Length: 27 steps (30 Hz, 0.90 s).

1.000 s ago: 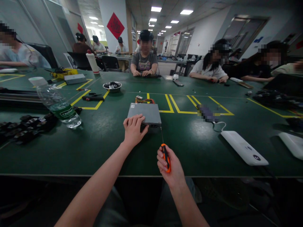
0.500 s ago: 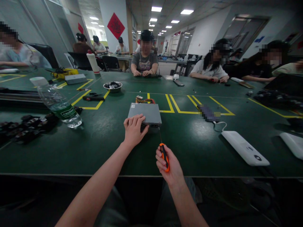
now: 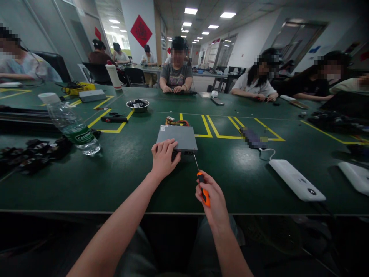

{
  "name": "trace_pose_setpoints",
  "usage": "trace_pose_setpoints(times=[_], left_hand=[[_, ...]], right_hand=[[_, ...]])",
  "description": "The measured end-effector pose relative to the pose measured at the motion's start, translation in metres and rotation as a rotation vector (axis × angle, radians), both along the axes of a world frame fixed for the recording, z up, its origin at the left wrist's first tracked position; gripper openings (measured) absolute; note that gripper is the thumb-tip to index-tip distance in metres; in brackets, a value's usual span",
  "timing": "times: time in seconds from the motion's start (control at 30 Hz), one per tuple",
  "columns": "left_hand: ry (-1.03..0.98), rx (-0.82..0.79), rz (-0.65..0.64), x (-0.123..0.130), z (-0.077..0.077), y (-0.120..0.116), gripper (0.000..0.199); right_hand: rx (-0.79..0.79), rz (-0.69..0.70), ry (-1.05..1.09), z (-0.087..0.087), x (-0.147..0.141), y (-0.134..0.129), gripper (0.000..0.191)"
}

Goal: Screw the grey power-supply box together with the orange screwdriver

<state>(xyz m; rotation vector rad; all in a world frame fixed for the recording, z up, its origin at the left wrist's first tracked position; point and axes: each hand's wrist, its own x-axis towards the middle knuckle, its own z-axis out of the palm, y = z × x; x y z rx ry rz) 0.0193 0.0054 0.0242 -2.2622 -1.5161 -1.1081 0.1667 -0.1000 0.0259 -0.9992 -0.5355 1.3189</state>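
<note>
A grey metal computer power supply (image 3: 181, 136) lies on the green table in front of me, its bundle of coloured wires (image 3: 175, 122) at the far side. My left hand (image 3: 165, 157) holds its near left corner, fingers on the top and thumb against the front face. In my right hand (image 3: 211, 192) is a screwdriver (image 3: 205, 195) with an orange and black handle. Its thin shaft points up and away, with the tip at the front right corner of the power supply. Whether the tip sits in a screw is too small to tell.
Left of me stand a water bottle (image 3: 82, 132) and a pile of black parts (image 3: 34, 156). Farther off are a metal bowl (image 3: 137, 106) of small parts and a black tool (image 3: 113, 118). A white power bank (image 3: 296, 181) cabled to a phone lies right. Several people sit around.
My right hand has shifted slightly right and turned, so the screwdriver leans more to the right at its handle. My left hand and the power supply have hardly moved.
</note>
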Motion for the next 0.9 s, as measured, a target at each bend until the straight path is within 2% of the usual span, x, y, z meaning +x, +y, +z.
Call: trace_pose_setpoints(times=[0.17,0.27,0.33,0.47,0.6,0.77,0.9], left_hand=[[0.011,-0.003,0.006,0.0,0.0,-0.001,0.032],[0.011,-0.004,0.002,-0.001,0.0,0.0,0.033],[0.008,-0.004,-0.001,-0.001,0.0,0.0,0.033],[-0.004,-0.014,-0.012,-0.002,0.0,0.0,0.036],[0.006,-0.021,-0.029,-0.004,0.001,0.0,0.036],[0.021,-0.03,-0.04,-0.006,0.002,0.001,0.036],[0.019,-0.018,-0.036,-0.008,0.003,0.003,0.035]], right_hand=[[0.081,-0.054,-0.297,-0.005,0.005,-0.003,0.042],[0.087,-0.104,-0.418,-0.013,0.007,-0.003,0.036],[0.096,-0.134,-0.4,-0.017,0.007,0.0,0.028],[0.018,-0.097,-0.157,-0.019,0.002,0.009,0.027],[-0.085,-0.037,0.074,-0.013,-0.004,0.012,0.023],[-0.227,0.213,0.537,-0.004,0.001,0.013,0.007],[-0.279,0.315,0.699,-0.002,0.003,0.017,0.015]])
